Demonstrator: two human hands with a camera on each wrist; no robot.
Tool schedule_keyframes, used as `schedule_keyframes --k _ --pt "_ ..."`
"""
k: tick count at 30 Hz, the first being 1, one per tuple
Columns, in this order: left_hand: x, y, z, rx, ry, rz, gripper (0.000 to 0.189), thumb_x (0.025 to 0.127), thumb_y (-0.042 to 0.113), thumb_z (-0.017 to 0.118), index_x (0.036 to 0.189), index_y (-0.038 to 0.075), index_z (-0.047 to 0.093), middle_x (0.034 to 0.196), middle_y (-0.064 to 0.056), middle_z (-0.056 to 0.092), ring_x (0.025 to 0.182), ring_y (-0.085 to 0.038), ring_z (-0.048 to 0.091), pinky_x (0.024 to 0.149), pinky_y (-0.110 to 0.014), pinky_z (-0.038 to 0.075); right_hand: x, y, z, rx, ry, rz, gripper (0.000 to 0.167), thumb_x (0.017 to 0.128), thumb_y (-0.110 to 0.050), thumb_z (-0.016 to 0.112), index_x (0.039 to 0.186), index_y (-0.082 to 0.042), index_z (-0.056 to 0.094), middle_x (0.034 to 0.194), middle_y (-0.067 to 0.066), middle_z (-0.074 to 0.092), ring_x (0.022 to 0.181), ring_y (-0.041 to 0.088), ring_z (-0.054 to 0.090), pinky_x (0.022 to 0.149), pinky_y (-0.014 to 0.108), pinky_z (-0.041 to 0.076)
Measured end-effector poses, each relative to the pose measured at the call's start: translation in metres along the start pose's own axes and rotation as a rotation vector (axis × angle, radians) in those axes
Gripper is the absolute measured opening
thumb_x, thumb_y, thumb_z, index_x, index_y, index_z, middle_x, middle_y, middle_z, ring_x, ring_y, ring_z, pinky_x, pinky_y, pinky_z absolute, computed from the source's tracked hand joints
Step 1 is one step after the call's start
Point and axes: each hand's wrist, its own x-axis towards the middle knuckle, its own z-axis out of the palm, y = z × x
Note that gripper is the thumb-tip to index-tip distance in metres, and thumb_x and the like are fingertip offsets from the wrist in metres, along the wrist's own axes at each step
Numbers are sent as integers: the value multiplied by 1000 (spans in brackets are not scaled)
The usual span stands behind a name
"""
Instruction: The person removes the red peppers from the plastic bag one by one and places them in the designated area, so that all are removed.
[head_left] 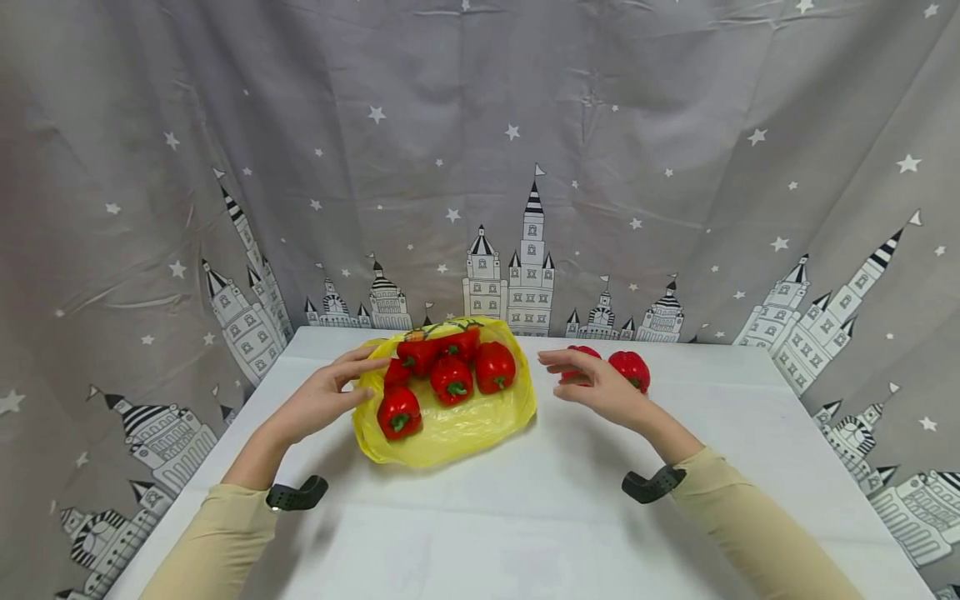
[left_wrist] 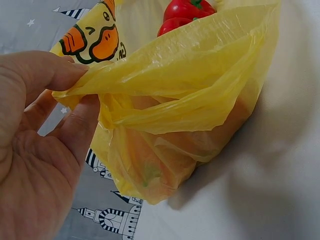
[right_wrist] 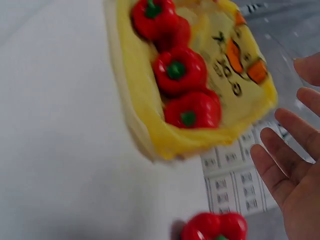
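A yellow plastic bag lies with its mouth spread wide on the white table, and several red bell peppers with green stems sit inside it. At the bag's left rim is my left hand; in the left wrist view its thumb and fingers pinch the thin yellow edge. My right hand hovers to the right of the bag, apart from it, with extended fingers holding nothing. Two more red bell peppers rest on the table behind that hand, one partly hidden by it.
The table has a white cover. A grey curtain with castles and stars hangs behind the table and along its sides. Each wrist wears a black band. A cartoon duck face is printed on the bag.
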Motion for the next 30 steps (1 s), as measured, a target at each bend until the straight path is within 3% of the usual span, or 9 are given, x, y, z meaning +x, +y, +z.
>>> schedule_keyframes --k 7,14,24,30 --pt "-1 0 0 10 6 -17 43 100 20 66 144 21 62 168 -9 22 149 -47 25 113 -68 28 16 -5 31 -9 -104 -7 55 95 -15 68 148 -18 54 148 6 53 135 36 50 106 44 49" --pt "-1 1 0 16 8 -17 44 101 19 65 144 20 61 168 -8 22 150 -46 25 113 -68 28 34 -9 59 24 -188 5 65 93 -20 71 153 -27 47 152 1 47 139 31 45 109 45 46" --pt "-2 1 1 23 11 -21 43 101 18 64 144 21 62 168 -8 22 151 -43 23 113 -68 29 61 -19 102 83 -278 -28 69 91 -15 73 154 -26 46 157 11 40 140 36 42 111 55 42" --pt "-2 0 0 24 12 -16 44 101 18 64 145 20 61 169 -9 22 150 -46 25 113 -68 29 74 -23 123 -36 -258 -18 66 94 -13 70 154 -27 47 157 8 42 139 30 45 107 44 48"
